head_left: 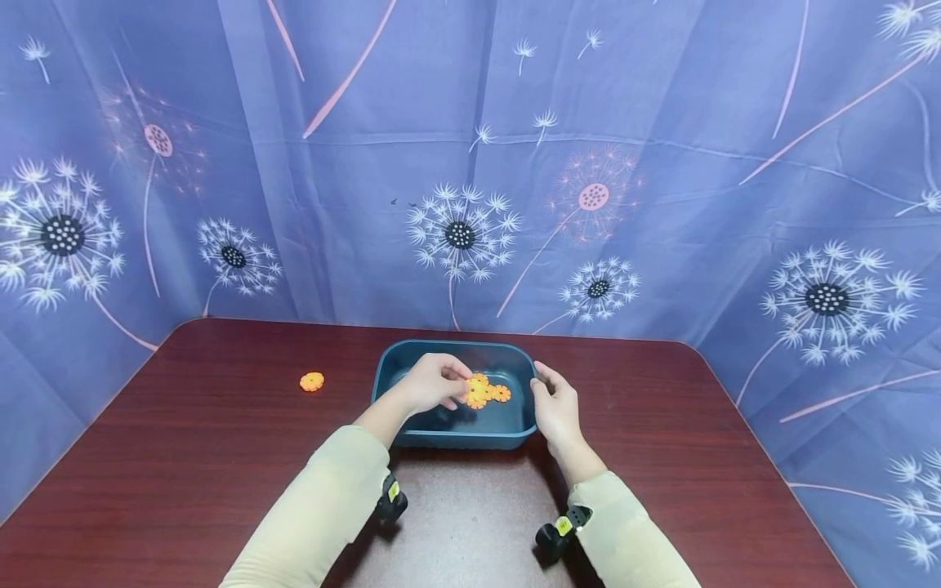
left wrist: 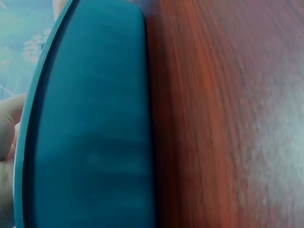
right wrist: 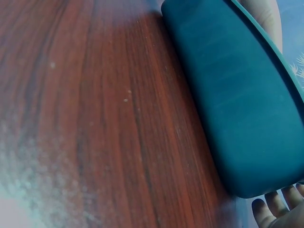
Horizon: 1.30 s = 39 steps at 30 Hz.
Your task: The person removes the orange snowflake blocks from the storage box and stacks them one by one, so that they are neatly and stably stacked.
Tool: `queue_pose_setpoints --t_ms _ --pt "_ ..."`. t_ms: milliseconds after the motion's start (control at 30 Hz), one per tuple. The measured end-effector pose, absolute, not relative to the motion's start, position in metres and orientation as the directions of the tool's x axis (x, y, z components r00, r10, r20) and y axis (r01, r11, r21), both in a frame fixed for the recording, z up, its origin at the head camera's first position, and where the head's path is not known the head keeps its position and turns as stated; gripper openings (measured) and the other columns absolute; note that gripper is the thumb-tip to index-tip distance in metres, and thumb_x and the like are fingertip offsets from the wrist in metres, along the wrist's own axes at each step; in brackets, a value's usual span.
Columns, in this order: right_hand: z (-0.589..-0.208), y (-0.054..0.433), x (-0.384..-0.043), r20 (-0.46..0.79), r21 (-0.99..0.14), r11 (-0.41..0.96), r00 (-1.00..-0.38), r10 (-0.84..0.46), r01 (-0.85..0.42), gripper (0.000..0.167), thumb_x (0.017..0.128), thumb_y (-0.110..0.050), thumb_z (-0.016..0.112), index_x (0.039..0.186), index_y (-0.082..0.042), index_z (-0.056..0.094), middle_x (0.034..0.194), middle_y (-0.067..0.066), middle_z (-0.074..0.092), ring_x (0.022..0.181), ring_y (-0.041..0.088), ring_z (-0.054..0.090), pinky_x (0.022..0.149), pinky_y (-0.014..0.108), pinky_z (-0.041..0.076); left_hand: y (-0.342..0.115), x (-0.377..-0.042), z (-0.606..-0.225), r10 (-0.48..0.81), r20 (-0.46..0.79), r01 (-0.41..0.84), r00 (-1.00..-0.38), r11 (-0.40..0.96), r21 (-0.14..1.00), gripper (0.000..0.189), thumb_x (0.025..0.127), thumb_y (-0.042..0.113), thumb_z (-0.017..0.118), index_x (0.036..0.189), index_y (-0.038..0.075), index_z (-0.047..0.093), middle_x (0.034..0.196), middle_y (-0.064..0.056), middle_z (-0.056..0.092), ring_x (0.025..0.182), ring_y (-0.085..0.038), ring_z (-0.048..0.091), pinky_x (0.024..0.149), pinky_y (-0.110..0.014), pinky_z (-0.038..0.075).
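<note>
A dark teal plastic basin point(head_left: 459, 441) sits on the table with several orange flower-shaped discs point(head_left: 501, 394) inside. My left hand point(head_left: 430, 384) reaches in over its left side, thumb and forefinger pinching an orange flower-shaped disc point(head_left: 476, 390) that overlaps the others in the head view. At the right end, my right hand point(head_left: 559, 408) holds the basin by its rim. In the right wrist view, the fingers point(right wrist: 276, 205) of that hand lie against the basin's outer end wall. The left wrist view shows mostly the basin's outer side wall point(left wrist: 95, 118), and the left hand partly behind the rim.
One more orange flower-shaped disc point(head_left: 312, 381) lies on the table to the left of the basin. The reddish-brown wood table point(head_left: 698, 457) has rounded back corners. A blue curtain with dandelion prints point(head_left: 353, 204) hangs behind it and along both sides.
</note>
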State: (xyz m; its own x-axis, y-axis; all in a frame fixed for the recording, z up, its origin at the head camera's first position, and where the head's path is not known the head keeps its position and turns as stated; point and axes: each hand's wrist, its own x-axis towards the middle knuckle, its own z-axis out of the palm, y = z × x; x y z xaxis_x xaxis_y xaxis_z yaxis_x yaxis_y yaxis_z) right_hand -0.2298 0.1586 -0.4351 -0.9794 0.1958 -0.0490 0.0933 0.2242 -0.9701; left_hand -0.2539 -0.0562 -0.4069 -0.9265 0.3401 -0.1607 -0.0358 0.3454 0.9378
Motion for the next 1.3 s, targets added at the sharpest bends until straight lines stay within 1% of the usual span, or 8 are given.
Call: queue_pose_setpoints --t_ms 133,333,533,633,867,1033,1233,1300 --pt "-0.435 0.159 -0.23 -0.048 -0.971 0.222 -0.979 0.198 0.092 0.041 0.098 -0.013 0.044 0.139 -0.008 0.045 0.14 0.014 0.047 0.128 0.028 0.045 0.104 0.045 0.04 -0.064 -0.251 -0.403 0.3 -0.148 -0.035 -0.942 0.352 0.935 0.018 0.086 0.01 0.067 0.103 0.005 0.066 0.089 -0.01 0.065 0.076 -0.023 0.067 0.064 -0.032 0.058" --pt "-0.436 0.159 -0.23 -0.045 -0.971 0.221 -0.979 0.199 0.09 0.041 0.098 -0.013 0.044 0.139 -0.009 0.046 0.14 0.014 0.047 0.127 0.027 0.045 0.104 0.044 0.04 -0.076 -0.25 -0.399 0.251 -0.132 -0.043 -0.959 0.33 0.943 0.018 0.085 0.007 0.068 0.103 0.003 0.067 0.091 -0.011 0.067 0.081 -0.026 0.069 0.064 -0.033 0.058" --pt "-0.437 0.16 -0.23 -0.041 -0.972 0.22 -0.981 0.192 0.084 0.041 0.098 -0.014 0.043 0.139 -0.009 0.046 0.139 0.014 0.046 0.127 0.027 0.044 0.103 0.044 0.04 -0.088 -0.248 -0.395 0.234 -0.086 -0.01 -0.968 0.311 0.95 0.02 0.085 0.004 0.066 0.105 -0.001 0.067 0.092 -0.014 0.068 0.075 -0.018 0.068 0.065 -0.034 0.058" --pt "-0.437 0.16 -0.23 -0.037 -0.972 0.22 -0.981 0.19 0.08 0.041 0.098 -0.013 0.043 0.139 -0.009 0.046 0.139 0.015 0.047 0.126 0.028 0.044 0.102 0.044 0.041 -0.095 -0.247 -0.393 0.221 -0.066 0.006 -0.973 0.31 0.951 0.02 0.086 0.002 0.064 0.105 -0.001 0.067 0.09 -0.014 0.068 0.074 -0.016 0.067 0.065 -0.034 0.058" --pt "-0.437 0.16 -0.231 -0.036 -0.973 0.217 -0.981 0.189 0.078 0.041 0.098 -0.013 0.043 0.139 -0.008 0.046 0.139 0.015 0.047 0.127 0.028 0.045 0.102 0.044 0.041 -0.11 -0.248 -0.392 0.175 -0.059 -0.001 -0.983 0.317 0.948 0.02 0.087 0.006 0.066 0.106 0.001 0.068 0.088 -0.013 0.067 0.078 -0.022 0.068 0.065 -0.033 0.058" --pt "-0.435 0.16 -0.232 -0.041 -0.971 0.223 -0.982 0.184 0.083 0.042 0.099 -0.015 0.043 0.14 -0.01 0.044 0.14 0.014 0.045 0.128 0.028 0.044 0.103 0.045 0.04 -0.12 -0.248 -0.388 0.147 -0.05 -0.001 -0.988 0.313 0.95 0.022 0.087 0.01 0.066 0.108 0.001 0.067 0.09 -0.014 0.067 0.078 -0.022 0.067 0.066 -0.033 0.058" --pt "-0.435 0.159 -0.231 -0.055 -0.969 0.227 -0.98 0.19 0.098 0.042 0.098 -0.015 0.043 0.14 -0.01 0.045 0.138 0.014 0.047 0.124 0.027 0.046 0.101 0.043 0.042 -0.132 -0.245 -0.387 0.108 -0.061 -0.025 -0.992 0.309 0.951 0.025 0.088 0.012 0.066 0.11 0.002 0.066 0.092 -0.013 0.067 0.087 -0.033 0.066 0.071 -0.034 0.058" --pt "-0.436 0.159 -0.23 -0.055 -0.969 0.229 -0.98 0.19 0.098 0.042 0.098 -0.015 0.043 0.139 -0.009 0.045 0.137 0.015 0.048 0.123 0.027 0.047 0.1 0.043 0.042 -0.136 -0.244 -0.386 0.094 -0.066 -0.035 -0.993 0.302 0.953 0.026 0.088 0.012 0.066 0.112 0.001 0.066 0.093 -0.014 0.067 0.087 -0.033 0.066 0.073 -0.037 0.058"
